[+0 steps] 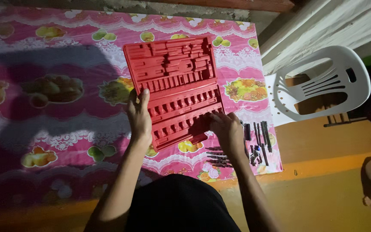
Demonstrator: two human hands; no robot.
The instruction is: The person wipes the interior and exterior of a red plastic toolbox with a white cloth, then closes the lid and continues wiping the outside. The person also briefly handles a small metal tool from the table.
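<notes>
Hands come first from where I stand: the left hand (138, 115) is clamped on the near left edge of a red moulded tool tray (174, 88), thumb on top and fingers wrapped under, while the right hand (226, 129) lies flat on the tray's lower right corner, fingers spread and pressing down rather than pinching anything. The tray sits tilted on a pink flowered tablecloth (44, 107), its many slots and sockets showing bare, nothing seated in them that I can make out. Just to the right of the right hand, a scatter of dark metal tools (256, 144) lies on the cloth near the table's edge, bits and long pieces close together. To handle the tray well, I judge it wants holding level with both hands on opposite edges, since thin moulded plastic flexes, and keeping clear of the loose pieces so none get swept off the edge. No label or printed sign shows on the tray; the cloth carries only fruit pictures and white lace borders. Farther off, a white plastic chair (323, 81) stands beyond the table's right side on an orange floor (323, 189).
</notes>
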